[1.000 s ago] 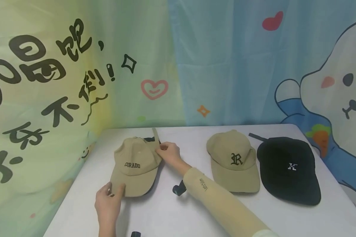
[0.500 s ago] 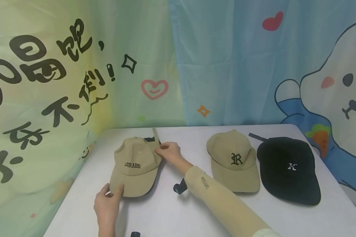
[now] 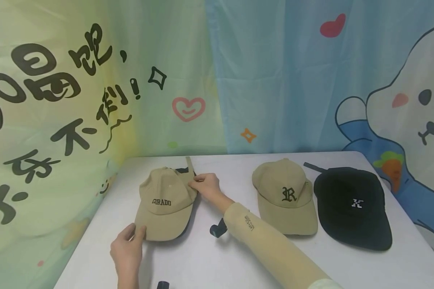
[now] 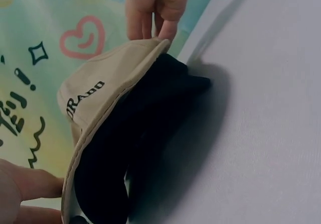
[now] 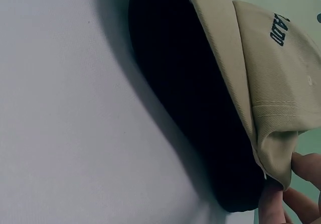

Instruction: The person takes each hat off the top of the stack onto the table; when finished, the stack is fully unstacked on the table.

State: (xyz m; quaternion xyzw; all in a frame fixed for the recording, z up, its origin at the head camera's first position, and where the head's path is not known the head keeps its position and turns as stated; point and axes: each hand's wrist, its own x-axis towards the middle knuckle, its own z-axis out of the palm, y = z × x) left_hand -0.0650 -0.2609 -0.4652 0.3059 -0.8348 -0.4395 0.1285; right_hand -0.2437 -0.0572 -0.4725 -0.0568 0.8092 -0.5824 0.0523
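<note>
In the head view, a beige baseball cap [image 3: 170,190] with dark lettering stands on the left of the white table, brim toward me. Beneath its brim the wrist views show a dark form [image 4: 120,138], seemingly another cap or a dark underside; I cannot tell which. My left hand [image 3: 126,251] pinches the brim's left front corner, thumb over the edge. At the cap's rear right edge, below the loose strap [image 3: 190,164], my right hand [image 3: 207,186] pinches the fabric between thumb and fingers. The right wrist view shows these fingertips [image 5: 303,166] against the folded rim.
A second beige cap [image 3: 283,196] with a dark letter R lies right of centre. Beside it is a black cap [image 3: 351,206], its strap sticking out leftward. Small black objects show near my right forearm [image 3: 218,228] and at the bottom edge. A printed curtain [image 3: 275,80] hangs behind the table.
My left hand has shifted slightly left and down, its thumb moving from the brim's top toward its edge. The right hand and the caps look nearly still.
</note>
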